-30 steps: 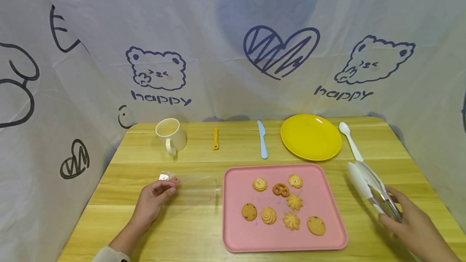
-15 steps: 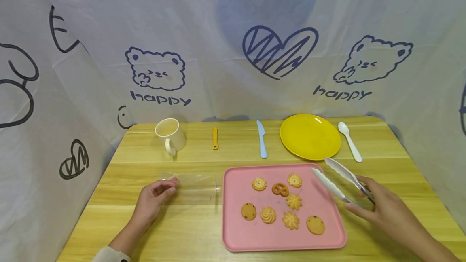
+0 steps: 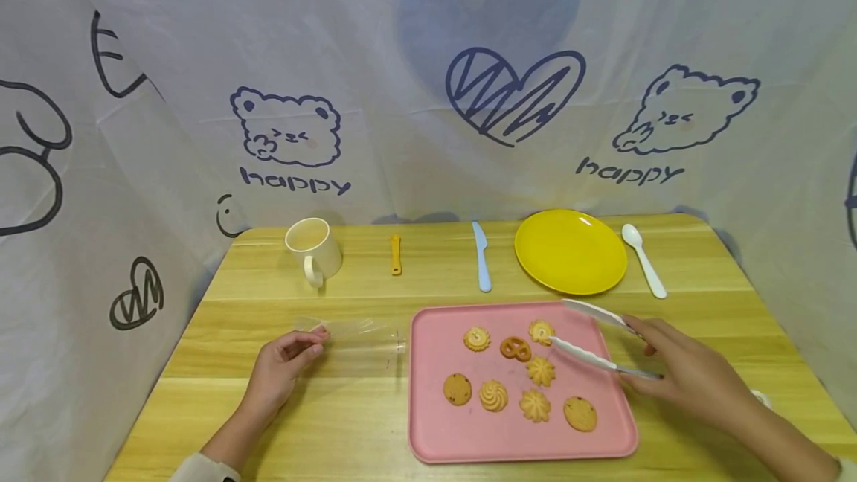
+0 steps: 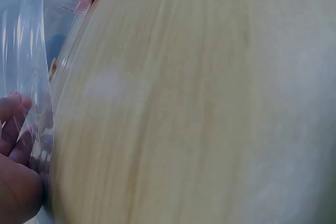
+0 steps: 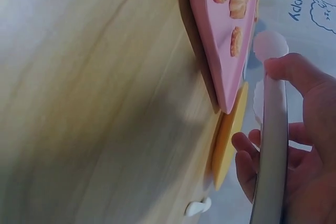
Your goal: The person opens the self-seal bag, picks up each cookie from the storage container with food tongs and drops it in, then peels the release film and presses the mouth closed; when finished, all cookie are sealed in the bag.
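In the head view my left hand (image 3: 284,367) pinches the edge of a clear plastic bag (image 3: 364,348) left of the pink tray. The left wrist view shows the bag (image 4: 29,40) beside the fingers. My right hand (image 3: 689,370) grips metal tongs (image 3: 582,354) with white scalloped tips, their arms spread apart. They reach over the right side of the pink tray (image 3: 435,437). One tip is close to the round cookie (image 3: 539,330) at the upper right; whether they touch is unclear. Several other cookies and a pretzel (image 3: 515,349) lie on the tray.
A cream mug (image 3: 318,251), a small yellow stick-like piece (image 3: 396,255), a light blue knife (image 3: 482,259), a yellow plate (image 3: 570,253) and a white spoon (image 3: 646,262) line the back of the wooden table (image 3: 348,430). A printed cloth hangs behind.
My right hand has carried the tongs leftward from the table's right side to over the tray, and their arms have spread. My left hand and the bag stay put.
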Demonstrator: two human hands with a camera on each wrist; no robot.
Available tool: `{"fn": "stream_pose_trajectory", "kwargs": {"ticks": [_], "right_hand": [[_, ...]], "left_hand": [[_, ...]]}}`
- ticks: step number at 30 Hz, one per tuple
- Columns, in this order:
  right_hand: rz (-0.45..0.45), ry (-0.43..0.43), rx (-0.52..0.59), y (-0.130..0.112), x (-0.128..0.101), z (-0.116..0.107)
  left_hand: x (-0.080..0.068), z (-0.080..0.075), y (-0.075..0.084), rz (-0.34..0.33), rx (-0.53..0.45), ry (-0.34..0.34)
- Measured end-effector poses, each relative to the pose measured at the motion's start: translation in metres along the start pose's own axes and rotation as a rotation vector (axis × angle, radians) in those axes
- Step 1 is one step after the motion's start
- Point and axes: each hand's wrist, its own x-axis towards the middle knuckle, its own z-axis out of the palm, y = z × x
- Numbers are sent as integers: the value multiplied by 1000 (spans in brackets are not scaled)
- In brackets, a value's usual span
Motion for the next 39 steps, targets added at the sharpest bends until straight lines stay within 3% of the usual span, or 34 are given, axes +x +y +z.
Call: {"fn": "stream_pose_trajectory", "kwargs": {"ticks": [20,39], "right_hand": [[-65,-106,-8,-3,30,4],[-105,-139,25,-2,34,3]], "left_hand": [[-1,-1,-1,9,5,-1],[-1,0,3,-1,-2,-11]]}}
